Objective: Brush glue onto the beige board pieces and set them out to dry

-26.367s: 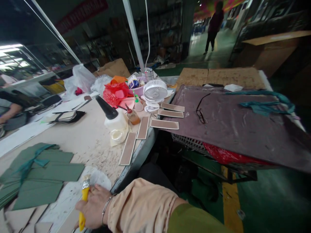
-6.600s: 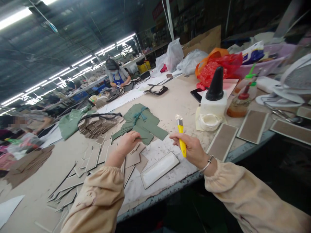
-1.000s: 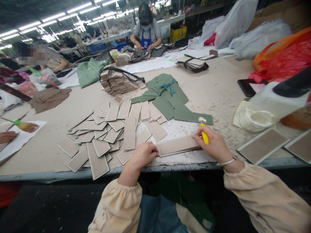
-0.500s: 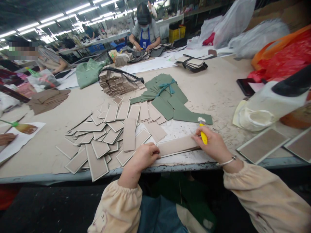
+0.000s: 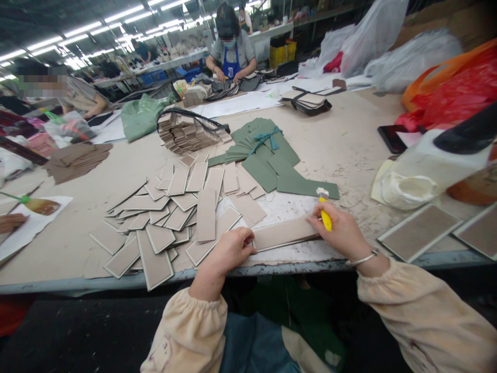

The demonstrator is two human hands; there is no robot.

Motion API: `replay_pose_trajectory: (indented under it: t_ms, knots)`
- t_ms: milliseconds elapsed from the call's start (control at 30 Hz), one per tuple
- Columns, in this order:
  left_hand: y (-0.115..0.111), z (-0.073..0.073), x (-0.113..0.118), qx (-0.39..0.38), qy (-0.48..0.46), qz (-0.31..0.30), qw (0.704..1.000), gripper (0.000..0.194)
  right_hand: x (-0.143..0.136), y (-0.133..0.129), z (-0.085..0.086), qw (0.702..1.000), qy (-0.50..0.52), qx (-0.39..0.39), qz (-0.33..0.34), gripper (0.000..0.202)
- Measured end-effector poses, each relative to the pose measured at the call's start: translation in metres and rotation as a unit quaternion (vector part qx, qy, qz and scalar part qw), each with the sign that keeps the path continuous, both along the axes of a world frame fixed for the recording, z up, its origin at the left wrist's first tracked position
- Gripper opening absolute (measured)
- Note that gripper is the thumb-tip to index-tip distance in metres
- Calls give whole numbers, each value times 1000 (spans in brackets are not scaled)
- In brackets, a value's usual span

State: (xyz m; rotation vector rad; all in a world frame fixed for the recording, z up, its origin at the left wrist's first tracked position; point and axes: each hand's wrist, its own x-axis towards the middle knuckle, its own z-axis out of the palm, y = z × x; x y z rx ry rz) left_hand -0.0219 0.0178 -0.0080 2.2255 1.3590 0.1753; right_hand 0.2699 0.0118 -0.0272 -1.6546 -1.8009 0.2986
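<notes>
A long beige strip (image 5: 285, 233) with a pale edge lies near the table's front edge, between my two hands. My left hand (image 5: 235, 247) is closed on its left end, thumb and fingers pinched together. At the other end my right hand (image 5: 339, 228) grips a yellow-handled brush (image 5: 326, 218), its bristle end coated with white paste and pointing away from me. The fingertips of that hand also touch the strip's right end. Left of the strip is a loose heap of beige rectangular pieces (image 5: 159, 204) with pale borders. Green pieces (image 5: 267, 150), tied with a teal band, lie beyond.
A white plastic jug (image 5: 438, 160) stands at the right, behind more bordered pieces (image 5: 419, 233). Further back are a phone (image 5: 391, 139), red and orange bags (image 5: 458, 88) and a strapped beige stack (image 5: 186, 132). A co-worker (image 5: 232, 54) sits across the table; another is at left.
Both hands hold almost the same place. The fingers of my left hand have shifted very slightly at the strip's end; the strip, brush and heap look unmoved.
</notes>
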Motion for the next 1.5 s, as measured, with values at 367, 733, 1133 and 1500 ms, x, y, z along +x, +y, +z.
replay_pose_trajectory:
  t_ms: [367, 733, 1133, 1500]
  knots:
    - [-1, -3, 0, -7, -8, 26, 1000, 21, 0, 0, -1, 1000, -5, 11, 6, 11]
    - [-1, 3, 1, -12, 3, 23, 1000, 19, -1, 0, 0, 1000, 1, 6, 12, 11]
    - [-1, 1, 1, -9, 5, 19, 1000, 17, -1, 1, -4, 1000, 7, -3, 9, 11]
    - [-1, -1, 0, -29, -15, 36, 999, 21, -1, 2, -5, 1000, -4, 0, 8, 9]
